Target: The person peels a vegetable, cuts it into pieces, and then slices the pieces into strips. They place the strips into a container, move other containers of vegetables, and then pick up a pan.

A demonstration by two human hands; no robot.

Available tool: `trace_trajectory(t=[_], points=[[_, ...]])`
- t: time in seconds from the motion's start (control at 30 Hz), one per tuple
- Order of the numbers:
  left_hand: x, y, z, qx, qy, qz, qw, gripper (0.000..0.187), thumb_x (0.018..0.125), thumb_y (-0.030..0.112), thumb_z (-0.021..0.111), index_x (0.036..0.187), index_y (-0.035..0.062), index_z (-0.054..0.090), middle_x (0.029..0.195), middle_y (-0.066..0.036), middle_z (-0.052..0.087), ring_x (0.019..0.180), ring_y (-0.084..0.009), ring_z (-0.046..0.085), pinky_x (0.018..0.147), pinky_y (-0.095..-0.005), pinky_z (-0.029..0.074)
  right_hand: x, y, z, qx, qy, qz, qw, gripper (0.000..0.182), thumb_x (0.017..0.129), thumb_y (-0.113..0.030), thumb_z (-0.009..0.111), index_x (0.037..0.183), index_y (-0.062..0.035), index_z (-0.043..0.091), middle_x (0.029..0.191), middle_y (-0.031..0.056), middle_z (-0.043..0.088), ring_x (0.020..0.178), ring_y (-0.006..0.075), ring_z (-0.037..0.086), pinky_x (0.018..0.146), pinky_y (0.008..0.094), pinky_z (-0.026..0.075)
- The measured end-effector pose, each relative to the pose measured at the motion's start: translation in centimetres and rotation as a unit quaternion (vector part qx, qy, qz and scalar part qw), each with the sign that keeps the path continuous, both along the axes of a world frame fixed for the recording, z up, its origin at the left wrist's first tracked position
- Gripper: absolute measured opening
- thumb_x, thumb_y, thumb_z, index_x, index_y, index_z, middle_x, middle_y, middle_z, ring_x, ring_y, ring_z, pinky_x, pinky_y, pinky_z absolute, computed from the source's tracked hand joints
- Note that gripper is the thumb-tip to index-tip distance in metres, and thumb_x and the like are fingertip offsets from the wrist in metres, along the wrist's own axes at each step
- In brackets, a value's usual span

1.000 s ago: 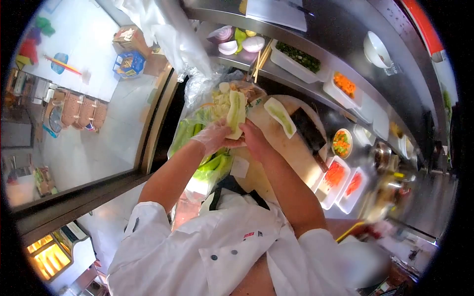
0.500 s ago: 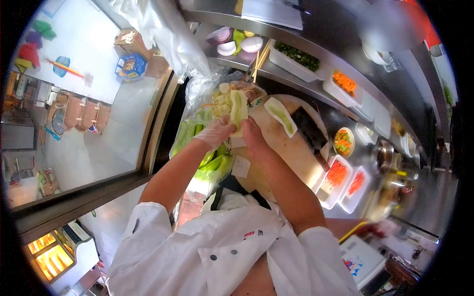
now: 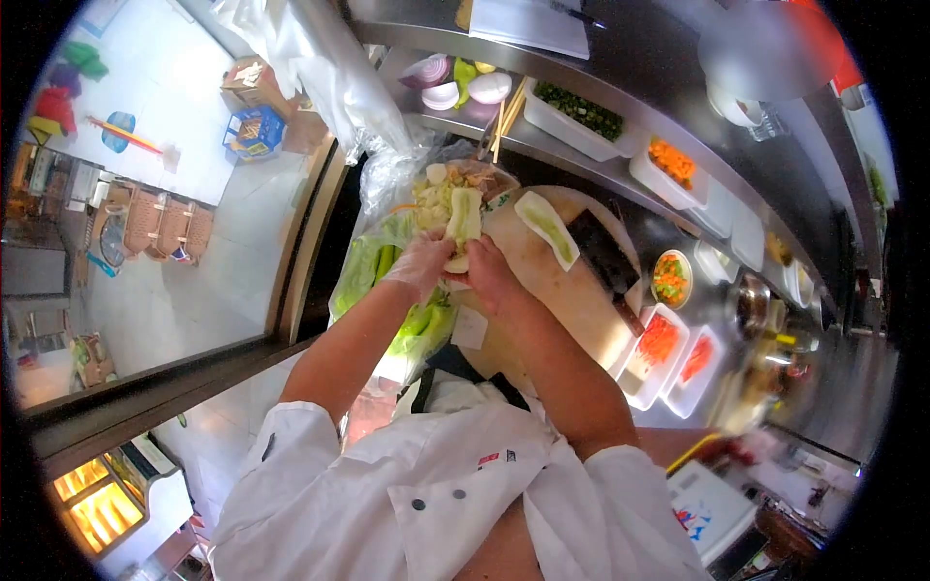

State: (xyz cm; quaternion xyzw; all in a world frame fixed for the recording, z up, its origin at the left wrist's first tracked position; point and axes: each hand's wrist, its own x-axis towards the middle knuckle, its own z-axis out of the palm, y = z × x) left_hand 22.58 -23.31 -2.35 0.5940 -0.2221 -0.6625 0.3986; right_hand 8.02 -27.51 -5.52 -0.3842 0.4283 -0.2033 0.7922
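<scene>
Both hands grip the lower end of a pale green, hollowed vegetable piece (image 3: 464,215), held over the left edge of the round cutting board (image 3: 523,329). My left hand (image 3: 426,261), in a clear glove, has its fingers closed on the left side. My right hand (image 3: 489,271) pinches the right side. A second hollowed piece (image 3: 547,229) lies on the board beside a dark cleaver (image 3: 603,254). Beyond the hands is a heap of chopped pale scraps (image 3: 436,198). Green peppers (image 3: 426,320) in a clear bag sit below my left hand.
White trays of shredded red vegetable (image 3: 657,341) stand right of the board, near a bowl of diced vegetables (image 3: 671,279). Along the back shelf are onions (image 3: 490,88), chopsticks (image 3: 510,118), chopped greens (image 3: 581,109) and an orange-filled tray (image 3: 670,163). Clear plastic (image 3: 387,169) hangs at back left.
The held piece has dropped slightly toward me, and its lower end now looks curled between the fingers. Both hands have drawn closer together.
</scene>
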Motion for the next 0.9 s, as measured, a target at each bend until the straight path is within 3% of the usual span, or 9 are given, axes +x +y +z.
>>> trace_trajectory(t=[0.13,0.2,0.37,0.43,0.47,0.5,0.53,0.7,0.9], points=[[0.1,0.0,1.6,0.029,-0.033,0.002,0.999,0.043,0.103,0.028,0.051,0.136,0.0002,0.058,0.127,-0.016,0.065,0.112,-0.0274,0.066,0.086,-0.0399,0.06,0.3,-0.6,-0.5,-0.026,0.027,0.066,0.997,0.036,0.107,-0.021,0.034,0.138,-0.005,0.045,0.133,0.0142,0.056,0.119,0.0283,0.062,0.093,0.0454,0.06],[1.3,0.7,-3.5,-0.159,-0.281,-0.12,0.939,0.032,0.091,0.011,0.058,0.121,0.0016,0.065,0.114,-0.017,0.068,0.105,-0.0322,0.068,0.085,-0.0392,0.058,0.6,-0.4,1.6,0.006,0.029,0.05,0.998,0.036,0.107,-0.021,0.033,0.138,-0.0055,0.045,0.133,0.0139,0.056,0.119,0.028,0.061,0.094,0.0453,0.06],[1.7,0.2,-1.7,-0.172,-0.416,-0.236,0.861,0.035,0.087,0.012,0.062,0.121,0.002,0.064,0.117,-0.019,0.065,0.11,-0.0354,0.065,0.085,-0.0425,0.056,0.4,-0.1,0.9,0.035,0.045,0.023,0.998,0.037,0.106,-0.017,0.032,0.139,-0.0054,0.043,0.135,0.0136,0.055,0.119,0.0275,0.061,0.092,0.0444,0.061],[1.4,-0.4,-0.8,-0.189,-0.512,-0.308,0.779,0.032,0.09,0.013,0.061,0.12,0.0029,0.064,0.116,-0.018,0.066,0.109,-0.0337,0.066,0.083,-0.0437,0.056,-0.5,-0.5,-6.2,-0.225,0.072,0.138,0.962,0.037,0.104,-0.015,0.033,0.138,-0.0049,0.043,0.135,0.0145,0.054,0.118,0.0277,0.061,0.09,0.0437,0.061],[1.1,-1.0,-1.3,-0.059,-0.24,-0.113,0.962,0.03,0.093,0.016,0.061,0.12,0.0046,0.064,0.114,-0.016,0.066,0.108,-0.0324,0.066,0.081,-0.0461,0.057,-0.2,-0.6,-3.8,-0.227,0.073,0.137,0.962,0.037,0.104,-0.015,0.033,0.138,-0.0049,0.043,0.135,0.0145,0.054,0.118,0.0277,0.061,0.09,0.0437,0.061],[0.8,-1.4,-1.8,0.082,0.071,0.099,0.989,0.028,0.095,0.018,0.06,0.12,0.0062,0.063,0.112,-0.014,0.067,0.108,-0.031,0.067,0.08,-0.0485,0.058,0.5,-0.5,1.5,-0.084,0.059,0.079,0.992,0.037,0.103,-0.015,0.034,0.137,-0.0046,0.044,0.134,0.015,0.055,0.117,0.0279,0.062,0.089,0.0434,0.062],[0.8,-1.5,-2.0,0.082,0.071,0.099,0.989,0.028,0.095,0.018,0.06,0.12,0.0062,0.063,0.112,-0.014,0.067,0.108,-0.031,0.067,0.08,-0.0485,0.058,1.0,-0.4,4.4,0.061,0.044,0.018,0.997,0.036,0.102,-0.014,0.034,0.136,-0.0044,0.044,0.133,0.0156,0.055,0.117,0.0281,0.062,0.089,0.0431,0.062],[0.6,-2.1,-2.3,0.068,0.204,0.149,0.965,0.034,0.098,0.023,0.059,0.128,0.0075,0.058,0.114,-0.017,0.065,0.1,-0.0323,0.068,0.072,-0.0585,0.059,1.0,-0.5,4.7,0.032,0.064,0.039,0.997,0.036,0.102,-0.014,0.035,0.136,-0.0042,0.044,0.132,0.015,0.055,0.115,0.0273,0.063,0.089,0.0424,0.062],[0.6,-3.2,0.1,0.148,0.122,0.158,0.969,0.035,0.097,0.028,0.058,0.126,0.0085,0.06,0.114,-0.016,0.066,0.099,-0.0415,0.067,0.063,-0.0708,0.052,0.8,-0.3,3.4,-0.011,0.007,0.047,0.999,0.04,0.102,-0.015,0.035,0.14,-0.0034,0.042,0.13,0.0145,0.057,0.11,0.0253,0.065,0.088,0.0404,0.06]])
